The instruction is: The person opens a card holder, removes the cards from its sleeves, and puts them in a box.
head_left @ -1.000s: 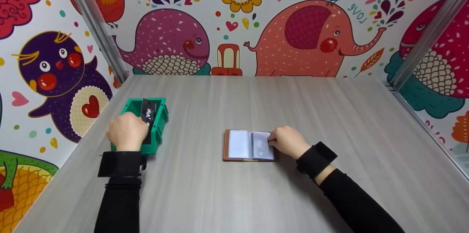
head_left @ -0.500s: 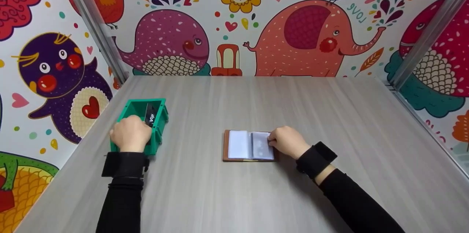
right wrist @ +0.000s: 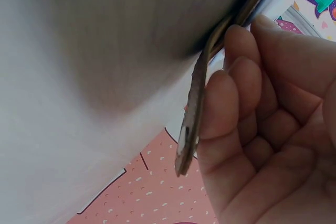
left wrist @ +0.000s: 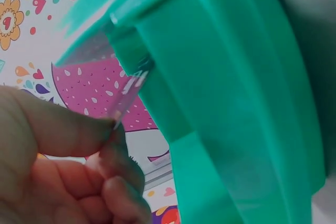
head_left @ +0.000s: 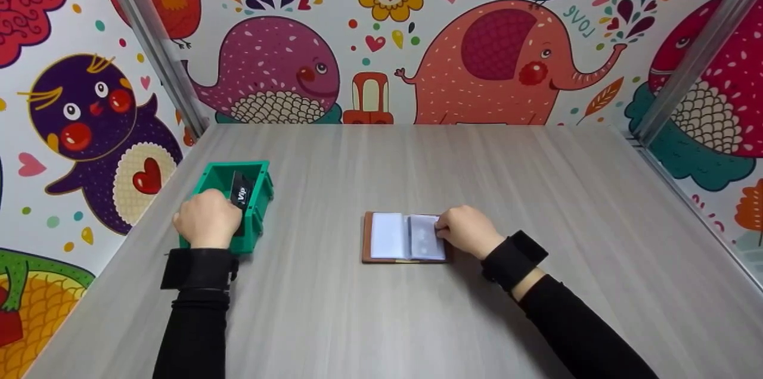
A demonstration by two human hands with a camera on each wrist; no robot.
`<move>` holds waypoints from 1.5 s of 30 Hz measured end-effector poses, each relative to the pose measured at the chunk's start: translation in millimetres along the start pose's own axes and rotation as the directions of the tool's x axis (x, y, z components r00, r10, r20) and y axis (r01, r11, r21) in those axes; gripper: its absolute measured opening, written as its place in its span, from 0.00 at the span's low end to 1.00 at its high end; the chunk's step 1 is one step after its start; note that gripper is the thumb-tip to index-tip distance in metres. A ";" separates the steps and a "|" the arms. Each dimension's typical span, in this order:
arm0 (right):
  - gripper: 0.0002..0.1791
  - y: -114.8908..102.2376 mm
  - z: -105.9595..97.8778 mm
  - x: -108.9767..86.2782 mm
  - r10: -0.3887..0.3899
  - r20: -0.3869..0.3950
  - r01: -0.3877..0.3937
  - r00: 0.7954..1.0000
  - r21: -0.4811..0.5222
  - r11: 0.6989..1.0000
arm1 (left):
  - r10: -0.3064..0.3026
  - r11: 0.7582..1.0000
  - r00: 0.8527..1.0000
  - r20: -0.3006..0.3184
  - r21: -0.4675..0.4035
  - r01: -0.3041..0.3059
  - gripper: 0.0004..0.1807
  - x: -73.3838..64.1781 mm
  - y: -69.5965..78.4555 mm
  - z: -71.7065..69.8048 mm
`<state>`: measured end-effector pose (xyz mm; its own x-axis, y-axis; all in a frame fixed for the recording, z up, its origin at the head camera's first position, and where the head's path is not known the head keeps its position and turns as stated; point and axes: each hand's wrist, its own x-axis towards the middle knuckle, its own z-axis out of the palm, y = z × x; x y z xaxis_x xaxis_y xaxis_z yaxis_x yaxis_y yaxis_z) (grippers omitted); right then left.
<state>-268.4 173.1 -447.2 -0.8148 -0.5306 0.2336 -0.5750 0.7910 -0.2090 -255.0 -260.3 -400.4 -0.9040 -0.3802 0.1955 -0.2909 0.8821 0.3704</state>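
My left hand (head_left: 207, 218) is over the near part of a green bin (head_left: 265, 188). It pinches a black card (head_left: 240, 188) marked "Vip", which stands tilted inside the bin. In the left wrist view the card (left wrist: 128, 93) appears edge-on between thumb and fingers. At the middle of the table, a brown card holder (head_left: 368, 239) lies open with clear plastic sleeves (head_left: 387, 236). My right hand (head_left: 470, 229) pinches the outer edge of its right-hand sleeves. In the right wrist view the brown cover (right wrist: 194, 98) rests against the curled fingers; the pinched edge is partly hidden.
The grey wood-grain table (head_left: 334, 319) extends around the bin and the card holder. Patterned walls (head_left: 381, 39) with metal corner posts (head_left: 155, 45) close off the back and sides.
My left hand shifts slightly right, then back left, moving the black card inside the bin. The card ends lower than at first. My right hand and the card holder stay still.
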 end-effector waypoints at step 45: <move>0.02 -0.9 -0.5 -0.2 0.015 -0.001 -0.015 1.000 0.014 1.000 | 0.220 0.943 0.945 -0.241 -0.197 -0.269 0.15 -26.3 38.7 -1.1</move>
<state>-267.7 172.7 -446.6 -0.8235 -0.5179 0.2316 -0.5634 0.7948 -0.2257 -242.1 -216.5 -390.2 -0.8430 -0.2325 0.4851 0.0308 0.8794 0.4751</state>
